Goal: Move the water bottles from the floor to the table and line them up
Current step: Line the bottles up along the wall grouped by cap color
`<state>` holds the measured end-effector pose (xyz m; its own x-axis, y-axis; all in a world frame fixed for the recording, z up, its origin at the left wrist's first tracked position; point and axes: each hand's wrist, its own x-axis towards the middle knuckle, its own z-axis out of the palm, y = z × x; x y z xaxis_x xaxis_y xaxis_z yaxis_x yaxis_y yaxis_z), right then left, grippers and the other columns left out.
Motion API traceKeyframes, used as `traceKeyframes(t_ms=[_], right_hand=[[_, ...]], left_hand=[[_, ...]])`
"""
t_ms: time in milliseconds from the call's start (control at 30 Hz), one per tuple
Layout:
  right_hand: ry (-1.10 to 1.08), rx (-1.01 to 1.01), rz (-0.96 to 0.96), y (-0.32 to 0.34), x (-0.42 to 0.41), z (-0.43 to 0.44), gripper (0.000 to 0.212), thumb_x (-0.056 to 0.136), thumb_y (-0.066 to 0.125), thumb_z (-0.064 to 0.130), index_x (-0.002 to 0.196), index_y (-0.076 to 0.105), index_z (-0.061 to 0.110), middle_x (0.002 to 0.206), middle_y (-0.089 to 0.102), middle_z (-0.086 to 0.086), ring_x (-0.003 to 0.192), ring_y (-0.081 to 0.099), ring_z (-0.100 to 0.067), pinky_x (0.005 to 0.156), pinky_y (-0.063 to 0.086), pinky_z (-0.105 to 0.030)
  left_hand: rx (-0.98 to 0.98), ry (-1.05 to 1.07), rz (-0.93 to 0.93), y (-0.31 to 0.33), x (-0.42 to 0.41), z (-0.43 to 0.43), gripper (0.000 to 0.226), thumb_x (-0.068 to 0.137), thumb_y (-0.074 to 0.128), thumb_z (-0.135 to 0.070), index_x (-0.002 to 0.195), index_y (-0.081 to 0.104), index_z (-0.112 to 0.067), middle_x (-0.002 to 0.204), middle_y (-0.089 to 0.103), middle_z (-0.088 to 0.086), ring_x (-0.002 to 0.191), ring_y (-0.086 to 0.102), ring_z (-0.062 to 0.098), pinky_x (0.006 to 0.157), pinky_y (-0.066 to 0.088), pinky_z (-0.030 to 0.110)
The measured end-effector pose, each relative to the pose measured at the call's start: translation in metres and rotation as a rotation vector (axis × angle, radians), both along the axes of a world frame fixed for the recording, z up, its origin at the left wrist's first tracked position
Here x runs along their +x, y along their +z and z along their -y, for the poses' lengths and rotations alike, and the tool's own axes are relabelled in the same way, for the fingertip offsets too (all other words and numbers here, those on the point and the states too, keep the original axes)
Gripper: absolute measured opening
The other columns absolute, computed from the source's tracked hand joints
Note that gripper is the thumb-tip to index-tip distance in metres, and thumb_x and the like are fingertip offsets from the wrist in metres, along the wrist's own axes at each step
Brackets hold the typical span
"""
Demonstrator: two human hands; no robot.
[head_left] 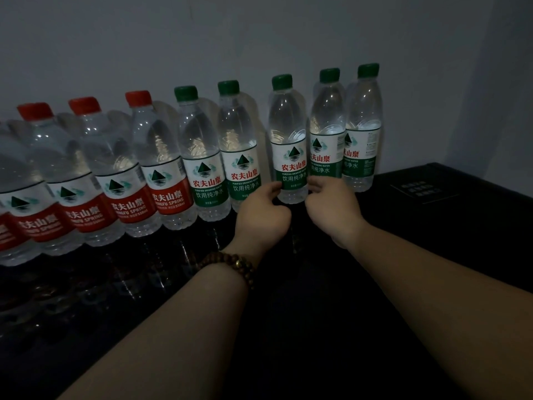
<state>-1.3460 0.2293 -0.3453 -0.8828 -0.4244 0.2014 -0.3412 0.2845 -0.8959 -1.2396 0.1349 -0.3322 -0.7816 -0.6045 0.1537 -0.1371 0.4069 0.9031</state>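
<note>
Narrow grips: your left hand point(264, 210) and right hand point(331, 209) pinch the green-capped bottle point(288, 134) low, likely aligning it on the table point(432, 255).

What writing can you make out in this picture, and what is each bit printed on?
"农夫山泉": red-label bottles and green-label bottles.
"NGFU SPRING" (start hidden), "550ml": red-label bottles.
"饮用纯净水", "PURIFIED DRINKING WATER": green-label bottles.
Fine print on the rightmost bottle, plaque on the table: too blurred.

The dark, glossy surface point(476, 232) carries a row of upright water bottles point(241, 157) along the wall point(259, 39), red-capped ones left, green-capped right.
</note>
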Motion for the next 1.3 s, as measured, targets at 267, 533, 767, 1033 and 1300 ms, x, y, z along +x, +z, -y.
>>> traceKeyframes(t_ms=[267, 533, 767, 1033, 1300], right_hand=[[0.014, -0.010, -0.012, -0.0018, 0.0005, -0.0005, 0.064, 0.069, 0.048, 0.022, 0.130, 0.067, 0.027, 0.121, 0.072, 0.008, 0.113, 0.065, -0.021, 0.101, 0.054, -0.046], [0.085, 0.042, -0.011, 0.0014, 0.0008, -0.0014, 0.078, 0.066, 0.043, 0.021, 0.140, 0.058, 0.034, 0.140, 0.064, 0.011, 0.122, 0.062, -0.021, 0.101, 0.054, -0.044], [0.135, 0.086, -0.033, 0.0029, 0.0036, -0.0032, 0.081, 0.064, 0.044, 0.022, 0.139, 0.056, 0.046, 0.141, 0.062, 0.014, 0.125, 0.060, -0.016, 0.100, 0.054, -0.042], [0.163, 0.088, -0.014, 0.0004, 0.0008, -0.0013, 0.085, 0.064, 0.044, 0.021, 0.144, 0.050, 0.048, 0.142, 0.061, 0.016, 0.123, 0.062, -0.016, 0.098, 0.056, -0.043], [0.171, 0.104, -0.033, -0.0009, -0.0001, -0.0002, 0.082, 0.064, 0.044, 0.022, 0.141, 0.055, 0.047, 0.141, 0.061, 0.018, 0.129, 0.057, -0.016, 0.107, 0.050, -0.040]], left_hand=[[-0.018, 0.016, 0.004, 0.0026, 0.0033, -0.0045, 0.077, 0.074, 0.052, -0.004, 0.149, 0.050, -0.019, 0.147, 0.057, -0.001, 0.119, 0.065, 0.028, 0.098, 0.055, 0.055], [-0.051, 0.095, 0.013, 0.0002, 0.0001, 0.0001, 0.062, 0.081, 0.050, -0.005, 0.142, 0.059, -0.013, 0.138, 0.064, 0.003, 0.106, 0.070, 0.032, 0.091, 0.059, 0.051], [-0.098, 0.218, -0.014, -0.0007, -0.0033, 0.0005, 0.056, 0.078, 0.048, -0.016, 0.131, 0.067, -0.013, 0.097, 0.075, 0.010, 0.085, 0.073, 0.033, 0.081, 0.063, 0.044], [-0.109, 0.251, -0.026, -0.0012, -0.0047, 0.0004, 0.067, 0.069, 0.041, -0.020, 0.130, 0.067, -0.012, 0.083, 0.074, 0.012, 0.081, 0.073, 0.033, 0.078, 0.064, 0.043], [-0.129, 0.269, -0.038, -0.0009, -0.0037, -0.0016, 0.061, 0.069, 0.040, -0.019, 0.121, 0.071, -0.013, 0.074, 0.072, 0.006, 0.072, 0.072, 0.030, 0.073, 0.064, 0.043]])
